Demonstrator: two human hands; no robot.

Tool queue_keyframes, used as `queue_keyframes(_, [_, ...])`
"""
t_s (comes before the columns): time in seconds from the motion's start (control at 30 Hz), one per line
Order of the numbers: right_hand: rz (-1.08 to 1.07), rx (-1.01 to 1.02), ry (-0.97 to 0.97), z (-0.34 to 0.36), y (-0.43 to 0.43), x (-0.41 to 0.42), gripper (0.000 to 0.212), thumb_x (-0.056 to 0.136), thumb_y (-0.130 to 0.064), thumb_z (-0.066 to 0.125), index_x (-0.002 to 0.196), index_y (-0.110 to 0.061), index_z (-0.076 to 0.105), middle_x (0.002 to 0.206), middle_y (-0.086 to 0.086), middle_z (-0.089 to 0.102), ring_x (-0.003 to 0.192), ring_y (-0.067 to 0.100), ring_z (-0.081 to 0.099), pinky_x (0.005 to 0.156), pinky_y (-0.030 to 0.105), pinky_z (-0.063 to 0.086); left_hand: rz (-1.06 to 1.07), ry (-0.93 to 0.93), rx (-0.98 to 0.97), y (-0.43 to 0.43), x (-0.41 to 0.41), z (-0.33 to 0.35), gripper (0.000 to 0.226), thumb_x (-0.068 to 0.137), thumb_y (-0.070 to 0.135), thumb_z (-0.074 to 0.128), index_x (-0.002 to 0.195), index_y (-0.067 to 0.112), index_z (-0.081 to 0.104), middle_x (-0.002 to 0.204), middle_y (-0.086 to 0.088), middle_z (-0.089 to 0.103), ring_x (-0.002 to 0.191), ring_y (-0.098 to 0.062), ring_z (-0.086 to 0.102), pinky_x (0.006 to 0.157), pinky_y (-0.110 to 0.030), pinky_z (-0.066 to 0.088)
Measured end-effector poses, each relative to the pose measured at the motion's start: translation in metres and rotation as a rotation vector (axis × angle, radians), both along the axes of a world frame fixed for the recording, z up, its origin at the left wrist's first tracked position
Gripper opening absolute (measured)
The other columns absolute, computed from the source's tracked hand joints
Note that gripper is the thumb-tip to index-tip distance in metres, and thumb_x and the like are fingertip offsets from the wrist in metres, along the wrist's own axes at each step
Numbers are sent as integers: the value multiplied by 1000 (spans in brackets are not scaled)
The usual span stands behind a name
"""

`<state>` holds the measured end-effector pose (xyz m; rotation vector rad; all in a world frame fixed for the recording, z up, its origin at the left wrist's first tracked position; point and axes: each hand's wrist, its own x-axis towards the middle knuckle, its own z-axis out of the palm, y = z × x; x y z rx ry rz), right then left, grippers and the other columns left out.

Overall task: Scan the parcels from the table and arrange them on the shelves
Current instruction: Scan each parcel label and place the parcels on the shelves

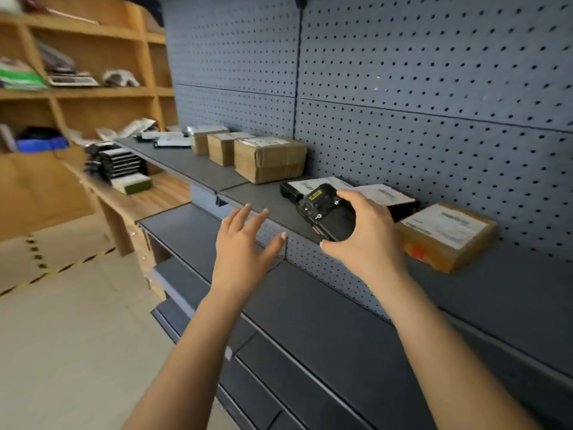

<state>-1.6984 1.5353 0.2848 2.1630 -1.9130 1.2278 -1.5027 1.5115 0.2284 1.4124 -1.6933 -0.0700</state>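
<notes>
The right hand holds a black handheld scanner. Its fingers curl over the top and its thumb is under the near end. The scanner is just above the front edge of the top grey metal shelf. The left hand holds nothing. Its fingers are straight and spread out, in the air in front of the shelves.

Six parcels sit in a line on that top shelf, near the grey wall full of little holes. On the left are three brown cardboard boxes, close side by side. Next come two flat black parcels, partly hidden behind the scanner and the right hand. Last, on the right, is one flat brown parcel with one red sticker on its front side. Each parcel has a white label on top. The writing on all the labels is too blurry to read. The scanner has one small yellow label, and its words cannot be read either.

Further left on the same shelf lie some flat packets, too blurry to count. More grey shelves sit below the top one.

At the far left are wooden shelves with one blue bin. A stack of flat black things rests on a wooden table beside them.
</notes>
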Motion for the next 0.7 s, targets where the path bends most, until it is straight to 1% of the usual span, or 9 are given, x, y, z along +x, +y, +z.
queue_keyframes(0.07, [91,14,-19,-5,-18,38,85,63,-25,87,138,-26,47,130,-2,56,121,24,44,91,38,44,76,-1,-3,-3,39,-2,56,87,48,63,135,20,55,150,-10,40,142,-27,25,116,-41,20])
queue_keyframes(0.13, [169,32,-21,-11,-36,80,85,64,-24,86,139,-26,45,131,-2,55,120,23,42,91,37,43,157,0,12,-10,80,-7,56,87,48,64,134,20,55,149,-10,41,141,-29,27,115,-41,20])
queue_keyframes(0.23, [284,41,-26,-22,-64,148,84,65,-24,85,138,-27,45,129,-4,55,116,21,41,82,31,40,229,7,14,-22,147,-15,58,84,50,67,133,19,57,146,-11,44,139,-31,31,114,-46,25])
queue_keyframes(0.27, [321,43,-32,-26,-74,173,83,65,-23,85,138,-27,45,128,-4,56,116,20,42,81,30,40,246,1,21,-26,170,-18,59,84,50,67,133,19,57,146,-11,44,139,-31,31,114,-46,26])
queue_keyframes(0.4, [436,70,-70,-43,-114,274,81,63,-21,86,135,-25,49,123,-1,58,114,22,44,85,36,45,312,-46,55,-41,261,-27,58,83,45,70,133,19,57,148,-11,42,140,-30,30,113,-42,25])
queue_keyframes(0.5, [494,86,-112,-54,-142,348,75,61,-21,85,129,-25,53,116,0,61,108,25,48,79,35,45,377,-55,78,-53,327,-33,61,84,47,67,138,25,51,153,-5,34,143,-26,23,115,-42,21])
queue_keyframes(0.53, [515,91,-130,-58,-151,370,74,60,-22,85,128,-25,53,114,1,62,107,26,50,79,35,47,402,-45,96,-56,347,-36,62,85,49,66,139,27,48,155,-2,30,144,-24,19,116,-42,20])
queue_keyframes(0.6, [544,109,-166,-68,-167,414,76,60,-24,85,128,-25,53,114,1,63,106,27,52,82,40,51,445,-11,124,-62,386,-44,63,85,49,65,141,29,45,157,2,25,145,-19,13,117,-43,20])
queue_keyframes(0.7, [587,120,-191,-84,-191,472,80,59,-27,85,131,-25,52,115,-2,62,108,25,51,82,42,52,489,25,154,-71,438,-56,64,85,47,65,143,29,42,158,3,23,146,-16,11,117,-37,18])
